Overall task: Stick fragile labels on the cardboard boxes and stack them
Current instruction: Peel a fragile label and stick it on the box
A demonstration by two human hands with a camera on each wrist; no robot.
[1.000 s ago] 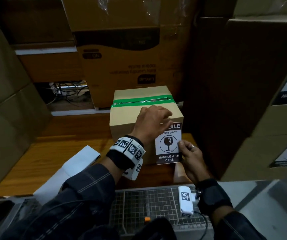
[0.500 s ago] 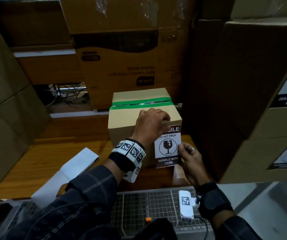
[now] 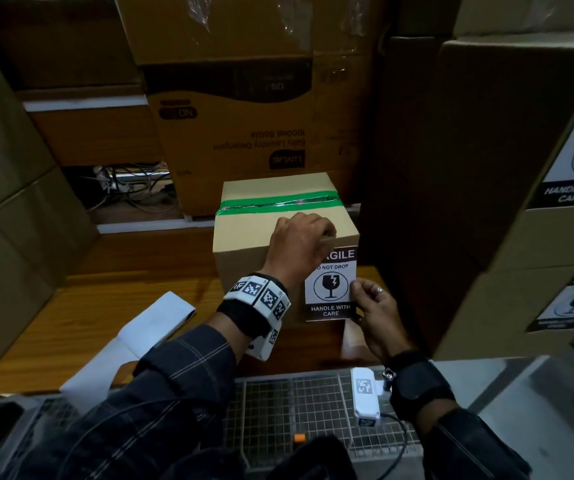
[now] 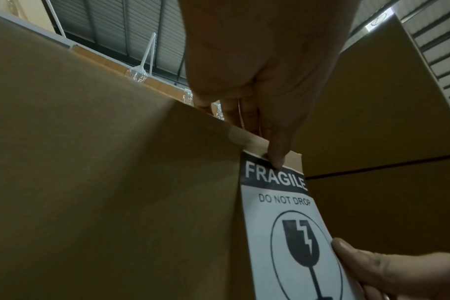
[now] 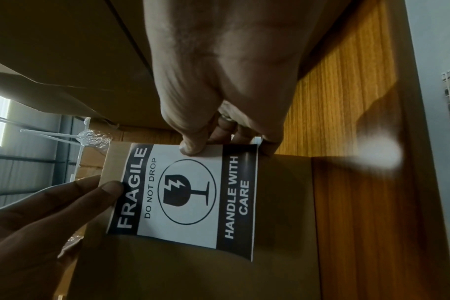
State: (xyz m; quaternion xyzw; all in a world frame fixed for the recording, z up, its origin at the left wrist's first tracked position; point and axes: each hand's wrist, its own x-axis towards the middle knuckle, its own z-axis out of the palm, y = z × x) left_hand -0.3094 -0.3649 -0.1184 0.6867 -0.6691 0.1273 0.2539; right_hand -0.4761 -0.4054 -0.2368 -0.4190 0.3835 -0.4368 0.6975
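Stacked cartons [image 3: 244, 109] wall in a wooden table [image 3: 112, 271], and near its right edge sits a small box [image 3: 244, 251] sealed with green tape [image 3: 278, 203], white paper [image 3: 133, 341] lying off by the near left corner. Left hand [image 3: 296, 244] is draped over the box's top front edge, thumb pressing the top of the label [image 3: 331, 289] against the front face. Right hand [image 3: 375, 317] pinches the label's lower right edge between thumb and fingers, the bottom of the sheet lifting slightly off the cardboard.
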